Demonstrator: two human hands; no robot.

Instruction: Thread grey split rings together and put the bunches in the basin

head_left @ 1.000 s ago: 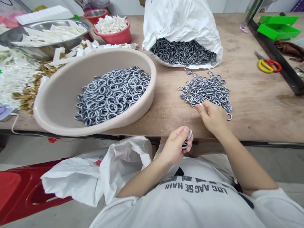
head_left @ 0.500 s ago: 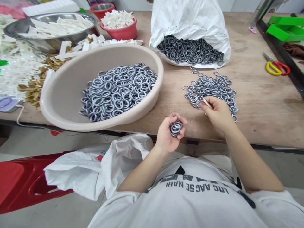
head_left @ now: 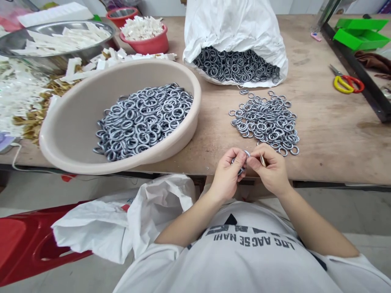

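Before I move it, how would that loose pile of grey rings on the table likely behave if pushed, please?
The pile of grey rings would probably spread easily, as the rings lie loose. Each looks stiff rather than floppy. Being round, any stood on edge might roll.

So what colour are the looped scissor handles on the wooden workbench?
The looped scissor handles are yellow and red, in the head view.
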